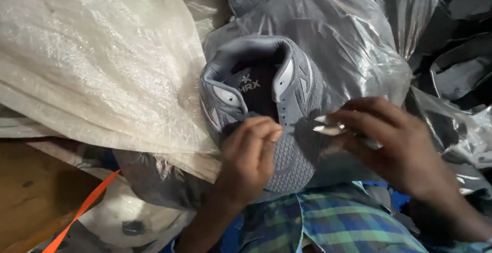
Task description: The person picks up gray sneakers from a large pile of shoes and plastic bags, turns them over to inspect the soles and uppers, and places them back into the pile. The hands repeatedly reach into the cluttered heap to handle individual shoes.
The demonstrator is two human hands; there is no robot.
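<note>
In the head view, a grey knit shoe (266, 104) lay toe-down toward the person, resting on the lap above a blue-and-green checked cloth (328, 222); everything else is placed from that shoe.

The left hand (248, 158) sat on the shoe's forefoot, its grip pinched together at the lower end of the lacing area — thumb and forefinger seemed closed on something thin there, though what exactly was between them could not be made out. The right hand (400, 140) hovered just to the right of the shoe, fingers clenched around a small metal tool (328, 126) with two bright tips pointing at the shoe's side; whether it was scissors or tweezers was not clear.

Behind and to the right of the shoe lay a clear plastic bag (338, 38) holding grey material. To the left of the shoe spread a pale woven sack (92, 63). Below and left of it an orange strap (82, 209) crossed a brown wooden floor (31, 191).

As for progress — the shoe looked fully assembled, upper and tongue in place, with no laces visible in the eyelets. The work appeared to be at a finishing stage: a small detail near the lacing was being handled, and the tool's tips had not yet touched the shoe.
</note>
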